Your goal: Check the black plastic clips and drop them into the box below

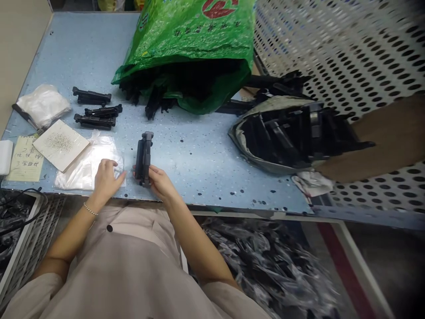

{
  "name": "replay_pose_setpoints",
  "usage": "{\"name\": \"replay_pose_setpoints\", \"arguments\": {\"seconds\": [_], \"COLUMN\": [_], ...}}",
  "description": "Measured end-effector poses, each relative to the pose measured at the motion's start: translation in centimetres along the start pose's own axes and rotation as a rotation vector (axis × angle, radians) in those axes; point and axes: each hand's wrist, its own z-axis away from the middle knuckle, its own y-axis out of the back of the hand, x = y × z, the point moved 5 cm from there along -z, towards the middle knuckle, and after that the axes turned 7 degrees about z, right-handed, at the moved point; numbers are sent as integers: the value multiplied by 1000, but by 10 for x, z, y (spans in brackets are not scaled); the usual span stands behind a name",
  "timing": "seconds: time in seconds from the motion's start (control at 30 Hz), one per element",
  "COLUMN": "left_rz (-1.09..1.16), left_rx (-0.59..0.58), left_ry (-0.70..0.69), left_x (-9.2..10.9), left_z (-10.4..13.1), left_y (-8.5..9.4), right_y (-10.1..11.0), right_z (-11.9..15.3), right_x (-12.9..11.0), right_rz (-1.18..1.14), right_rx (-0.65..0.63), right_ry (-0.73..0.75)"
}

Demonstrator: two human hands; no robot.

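My right hand (161,181) is closed around the lower end of a black plastic bracket-like part (144,158), which points away from me above the blue tabletop. Its fingers are partly hidden behind the part. To the left, my left hand (108,178) rests on a stack of clear plastic bags (78,177), thumb spread apart from the fingers. It appears to hold nothing. Farther back on the left lie several similar black parts (95,121) in small groups.
A green woven sack (199,40) spills black parts at the back. On the right stands a grey sack (245,146) full of them, beside a perforated panel (381,57). A white tile (61,145), a yellow note (25,164) and a bundled plastic bag (44,104) lie left.
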Motion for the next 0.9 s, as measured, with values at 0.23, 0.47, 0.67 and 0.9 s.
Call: {"name": "replay_pose_setpoints", "arguments": {"seconds": [0.23,0.47,0.67,0.9], "left_rz": [162,582,681,9], "left_rx": [-90,-40,92,-86], "left_ry": [68,335,271,-191], "left_x": [-21,-37,-37,2], "left_z": [-19,-11,-2,7], "left_y": [5,16,47,48], "right_y": [5,-60,-51,-16], "right_z": [12,-8,-27,-14], "right_x": [-8,-3,2,0], "right_rz": [-45,-146,-188,-179], "right_rx": [-1,-265,-195,-40], "right_ry": [-34,-134,-132,-53]}}
